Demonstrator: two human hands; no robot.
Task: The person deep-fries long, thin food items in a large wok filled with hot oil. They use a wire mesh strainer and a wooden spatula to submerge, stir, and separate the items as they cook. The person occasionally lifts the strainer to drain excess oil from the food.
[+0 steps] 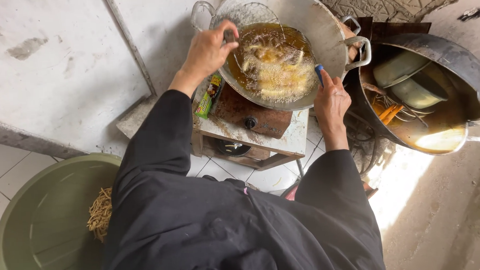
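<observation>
Frying yellow strips [273,64] bubble in oil inside the large silver wok [321,20] on a rusty stove [252,116]. Left hand [209,50] fingers grip a wire skimmer [246,15]; right hand [332,102] fingers pinch a blue-handled tool [319,71].

Makeshift frying kitchen, likely a backyard or street-side cooking spot. Big metal wok [294,21] of bubbling oil on a rusty single-burner stove [252,116], second wok [450,56] with oil and utensils beside it. Stained wall [51,67], tiled floor [7,170], green tub [46,221] with noodle-like strips.
</observation>
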